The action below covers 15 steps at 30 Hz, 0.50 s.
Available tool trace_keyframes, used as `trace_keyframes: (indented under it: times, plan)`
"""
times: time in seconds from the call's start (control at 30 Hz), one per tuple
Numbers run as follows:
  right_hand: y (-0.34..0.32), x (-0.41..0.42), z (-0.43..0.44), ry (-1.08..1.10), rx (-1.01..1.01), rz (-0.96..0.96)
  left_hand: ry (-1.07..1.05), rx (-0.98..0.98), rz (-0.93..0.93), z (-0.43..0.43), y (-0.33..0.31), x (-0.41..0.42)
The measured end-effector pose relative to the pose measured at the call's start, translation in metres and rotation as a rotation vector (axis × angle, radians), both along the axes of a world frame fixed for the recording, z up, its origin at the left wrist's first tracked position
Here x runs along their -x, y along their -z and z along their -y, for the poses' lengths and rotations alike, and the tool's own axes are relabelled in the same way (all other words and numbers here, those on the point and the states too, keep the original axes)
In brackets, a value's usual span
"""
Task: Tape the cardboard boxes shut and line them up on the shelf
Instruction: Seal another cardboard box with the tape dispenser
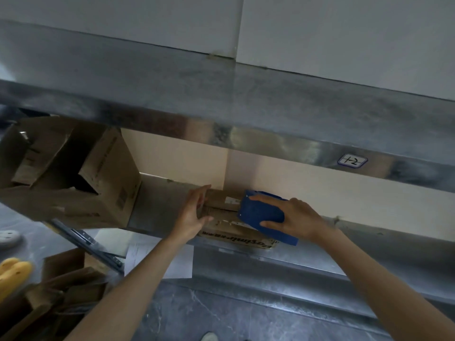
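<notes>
A small flat cardboard box point(222, 212) lies on the lower metal shelf point(307, 257), its printed front edge facing me. My left hand point(194, 212) presses against the box's left end, thumb under the near edge. My right hand point(293, 217) grips a blue tape dispenser point(261, 215) that rests on the box's top right part. A larger cardboard box point(73, 173) stands on the same shelf to the left with its flaps open.
An upper metal shelf point(221, 99) overhangs, with a label point(352, 160) reading 1-2 on its front edge. On the dark floor at lower left lie loose cardboard pieces point(61, 291), white paper sheets point(147, 254), a yellow object point(13, 274) and a metal strip point(86, 242).
</notes>
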State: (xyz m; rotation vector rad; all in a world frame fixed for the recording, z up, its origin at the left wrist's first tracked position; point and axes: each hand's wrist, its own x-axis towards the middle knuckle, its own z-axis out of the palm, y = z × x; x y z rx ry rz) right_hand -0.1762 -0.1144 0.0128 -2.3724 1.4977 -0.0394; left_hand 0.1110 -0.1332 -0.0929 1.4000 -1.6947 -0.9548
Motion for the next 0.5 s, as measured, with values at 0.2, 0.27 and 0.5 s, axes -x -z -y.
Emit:
trace_keyframes:
  times: [0.2, 0.27, 0.5]
  plan:
    - [0.001, 0.0, 0.002, -0.019, -0.021, 0.026, -0.053, -0.043, -0.027, 0.004, -0.007, 0.0]
    - [-0.001, 0.001, 0.003, -0.029, -0.037, 0.033, -0.101, -0.06, -0.083, 0.006, -0.012, 0.0]
    - [-0.008, 0.008, 0.008, -0.046, -0.082, 0.149, -0.158, -0.068, -0.281, 0.005, -0.042, -0.005]
